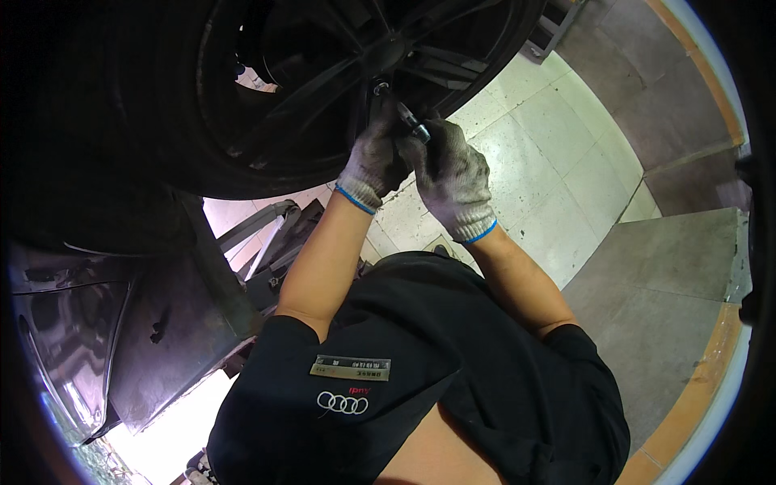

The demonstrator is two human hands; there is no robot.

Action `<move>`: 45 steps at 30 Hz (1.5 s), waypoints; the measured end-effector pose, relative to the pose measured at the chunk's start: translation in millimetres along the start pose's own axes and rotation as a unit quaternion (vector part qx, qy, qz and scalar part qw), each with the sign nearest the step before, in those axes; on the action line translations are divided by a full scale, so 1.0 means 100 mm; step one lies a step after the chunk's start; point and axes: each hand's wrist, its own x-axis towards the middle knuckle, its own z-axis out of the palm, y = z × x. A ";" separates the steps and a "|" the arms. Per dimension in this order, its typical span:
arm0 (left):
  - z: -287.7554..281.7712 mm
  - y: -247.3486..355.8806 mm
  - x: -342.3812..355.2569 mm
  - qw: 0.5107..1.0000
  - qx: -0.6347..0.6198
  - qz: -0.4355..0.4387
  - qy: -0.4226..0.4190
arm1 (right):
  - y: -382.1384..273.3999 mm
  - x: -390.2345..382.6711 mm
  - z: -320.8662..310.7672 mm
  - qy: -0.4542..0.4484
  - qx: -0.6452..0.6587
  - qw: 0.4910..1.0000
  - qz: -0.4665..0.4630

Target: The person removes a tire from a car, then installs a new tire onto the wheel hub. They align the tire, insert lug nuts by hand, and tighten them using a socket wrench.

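Note:
A dark multi-spoke car wheel [383, 55] hangs in front of me, its tyre [145, 121] in deep shadow on the left. Just below the hub, a small shiny round fitting [380, 86] shows. My left hand [373, 162], in a grey-white work glove, is closed close to the lower spokes; what its fingers hold is hidden. Beside it, my right hand [454, 174], gloved likewise, is closed around a slim metal socket tool [415, 125] with a shiny end. The tool slants between both hands, and its far part is lost in the dark.
Light floor tiles [525, 162] lie beneath the wheel, with grey panels [663, 267] along the right. At lower left are a glossy dark car body panel [69, 339] and a dark flat plate [174, 339]. A metal frame [259, 230] stands under the wheel.

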 end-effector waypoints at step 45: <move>0.03 0.20 -0.11 0.993 0.104 -0.029 0.051 | -0.02 0.34 -0.06 -0.197 0.128 0.912 0.337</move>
